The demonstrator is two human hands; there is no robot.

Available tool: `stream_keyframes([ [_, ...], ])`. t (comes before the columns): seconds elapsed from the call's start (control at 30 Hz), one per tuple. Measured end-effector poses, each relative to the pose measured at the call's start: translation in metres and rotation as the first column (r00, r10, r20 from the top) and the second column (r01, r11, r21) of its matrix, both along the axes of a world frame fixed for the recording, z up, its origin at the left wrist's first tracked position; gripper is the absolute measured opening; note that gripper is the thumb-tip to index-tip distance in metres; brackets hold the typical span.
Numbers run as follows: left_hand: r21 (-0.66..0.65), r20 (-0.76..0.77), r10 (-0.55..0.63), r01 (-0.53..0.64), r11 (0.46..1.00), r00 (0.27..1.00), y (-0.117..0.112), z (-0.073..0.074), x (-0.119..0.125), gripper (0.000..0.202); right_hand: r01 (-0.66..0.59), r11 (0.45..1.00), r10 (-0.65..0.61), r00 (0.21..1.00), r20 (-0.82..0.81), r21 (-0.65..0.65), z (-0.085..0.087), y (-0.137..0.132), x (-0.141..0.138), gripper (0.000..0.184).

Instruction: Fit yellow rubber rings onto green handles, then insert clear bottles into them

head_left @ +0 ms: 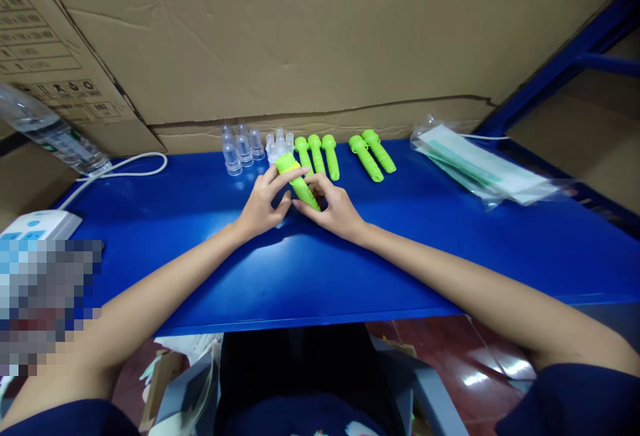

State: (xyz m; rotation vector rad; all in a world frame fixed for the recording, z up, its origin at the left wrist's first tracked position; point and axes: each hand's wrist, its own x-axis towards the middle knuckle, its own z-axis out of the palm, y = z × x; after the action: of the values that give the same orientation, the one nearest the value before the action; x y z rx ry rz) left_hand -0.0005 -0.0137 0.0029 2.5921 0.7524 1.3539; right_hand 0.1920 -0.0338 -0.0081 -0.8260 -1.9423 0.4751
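Note:
Between my two hands, above the blue table, is a bright green flashlight-shaped plastic tube (304,191), tilted with its wide head up to the left. The fingers of my left hand (263,201) curl at its head end, index finger lying across it. My right hand (339,209) pinches the lower body between thumb and fingers. Just behind stand several clear plastic caps (233,157) and a cluster of small frosted clear pieces (279,145). Three green tubes (316,155) lie side by side behind my hands, partly hidden; two more green tubes (373,156) lie to the right.
A clear plastic bag with white and green sheets (465,159) lies at the right on the blue table (240,289). Left are a water bottle (55,133), a white power strip (60,225) and its looped cable (150,155). A cardboard wall (300,43) closes off the back.

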Motion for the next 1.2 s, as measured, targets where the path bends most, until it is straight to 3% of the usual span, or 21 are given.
stream_keyframes([
  [0.3, -0.005, 0.07, -0.097, 0.098, 0.995, 0.993, 0.005, -0.003, -0.001, 0.066, -0.044, 0.998, 0.045, 0.999, 0.023, -0.051, -0.001, 0.0, 0.003, 0.026],
  [0.7, 0.049, -0.018, -0.018, 0.019, 0.999, 1.0, 0.001, -0.006, -0.001, 0.056, -0.145, 0.985, 0.148, 0.989, 0.028, -0.091, 0.001, 0.002, 0.005, 0.041],
  [0.83, 0.017, 0.112, 0.0, -0.002, 1.0, 0.994, 0.004, -0.008, 0.0, 0.041, -0.158, 0.982, 0.167, 0.983, 0.074, -0.107, 0.001, 0.001, 0.003, 0.032],
  [0.97, -0.072, 0.297, 0.067, -0.048, 0.996, 0.952, 0.009, -0.011, 0.0, 0.04, -0.143, 0.989, 0.148, 0.976, 0.16, -0.043, -0.001, 0.002, 0.002, 0.032],
  [1.2, -0.1, 0.317, 0.115, -0.087, 0.991, 0.941, 0.016, -0.012, -0.002, 0.047, -0.093, 0.996, 0.09, 0.985, 0.145, 0.012, -0.003, -0.002, 0.002, 0.052],
])
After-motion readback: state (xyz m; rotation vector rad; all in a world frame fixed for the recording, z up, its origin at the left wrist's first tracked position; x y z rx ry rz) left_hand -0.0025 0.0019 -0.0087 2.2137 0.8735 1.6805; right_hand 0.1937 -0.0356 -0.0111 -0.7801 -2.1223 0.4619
